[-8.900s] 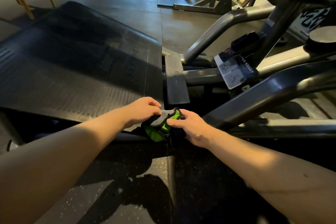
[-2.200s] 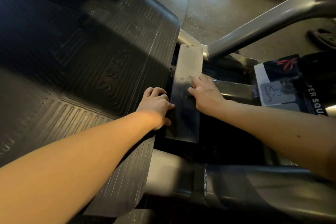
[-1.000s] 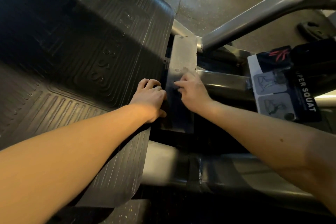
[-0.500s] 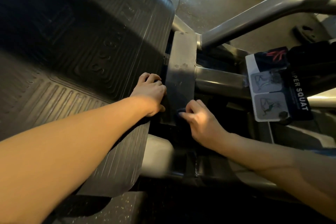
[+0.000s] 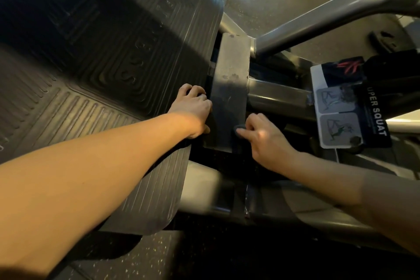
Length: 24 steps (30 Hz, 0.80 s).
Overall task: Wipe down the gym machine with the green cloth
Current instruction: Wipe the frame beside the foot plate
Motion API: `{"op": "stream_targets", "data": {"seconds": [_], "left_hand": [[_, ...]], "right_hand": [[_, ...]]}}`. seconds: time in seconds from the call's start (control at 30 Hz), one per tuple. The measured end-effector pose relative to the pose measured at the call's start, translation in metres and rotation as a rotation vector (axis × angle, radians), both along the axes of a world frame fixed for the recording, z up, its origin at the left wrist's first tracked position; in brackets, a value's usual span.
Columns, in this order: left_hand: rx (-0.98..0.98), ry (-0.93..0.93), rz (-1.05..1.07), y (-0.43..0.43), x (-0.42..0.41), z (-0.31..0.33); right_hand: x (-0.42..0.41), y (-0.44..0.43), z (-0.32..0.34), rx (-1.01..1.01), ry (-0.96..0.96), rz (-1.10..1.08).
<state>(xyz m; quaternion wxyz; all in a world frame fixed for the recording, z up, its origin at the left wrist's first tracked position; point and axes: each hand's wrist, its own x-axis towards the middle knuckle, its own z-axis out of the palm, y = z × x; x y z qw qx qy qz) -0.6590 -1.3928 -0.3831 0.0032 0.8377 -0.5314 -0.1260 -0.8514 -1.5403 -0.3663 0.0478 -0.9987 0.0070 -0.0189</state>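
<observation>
Right hand (image 5: 261, 137) pinches bunched cloth (image 5: 239, 130) on plate (image 5: 229, 93), left hand (image 5: 193, 109) grips platform (image 5: 118, 57) edge; small wad could slip off, missing upper smudges.

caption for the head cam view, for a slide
Right hand presses a cloth to the metal plate while the left hand braces at the edge of the rubber footplate.

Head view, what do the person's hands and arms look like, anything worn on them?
Both are bare. The left hand and left forearm show no glove, sleeve, watch or ring. The right hand and right forearm likewise show nothing worn, though that forearm darkens into shadow near the frame edge, so a sleeve further up cannot be excluded.
</observation>
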Motion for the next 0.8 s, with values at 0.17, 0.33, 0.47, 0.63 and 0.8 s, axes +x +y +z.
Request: {"op": "stream_targets", "data": {"seconds": [0.17,0.33,0.47,0.63,0.8], "left_hand": [[-0.002,-0.006,0.008,0.000,0.002,0.000],[0.010,-0.015,0.011,-0.001,0.000,0.000],[0.003,-0.004,-0.002,0.000,0.002,0.001],[-0.008,-0.006,0.000,0.000,0.000,0.000],[-0.020,0.011,-0.021,0.003,0.002,-0.001]], "right_hand": [[-0.009,0.007,0.008,-0.009,0.131,0.133],[-0.012,0.020,0.002,0.068,0.160,0.104],[0.003,-0.008,0.007,-0.021,0.087,0.114],[-0.012,0.019,-0.001,0.038,0.171,0.178],[0.050,-0.029,0.004,-0.037,0.010,0.077]]}}
